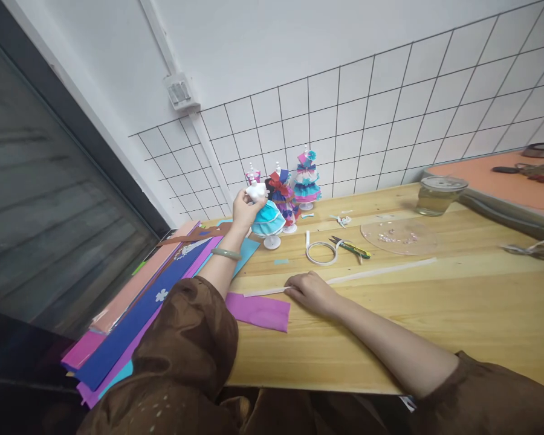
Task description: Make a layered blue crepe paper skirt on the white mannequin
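Observation:
A small dress-form figure (267, 219) with a white top, a turquoise skirt and a round white base is gripped near its shoulders by my left hand (249, 208). My right hand (312, 292) rests on the table with curled fingers closed on a long, narrow white strip (381, 269), which runs out on both sides of it. Just in front of my right hand lies a flat purple piece (260, 311). Other dressed figures stand behind the held one, among them a red and purple one (282, 192) and a tiered pink, white and blue one (307, 180).
Beyond my right hand lie a roll of white tape (321, 254), green-handled snips (356, 249) and a clear disc (398, 237) with small beads. A lidded glass jar (439, 196) stands at the right. Coloured sheets (131, 329) are stacked at the left edge, and a wire grid (367, 109) covers the wall.

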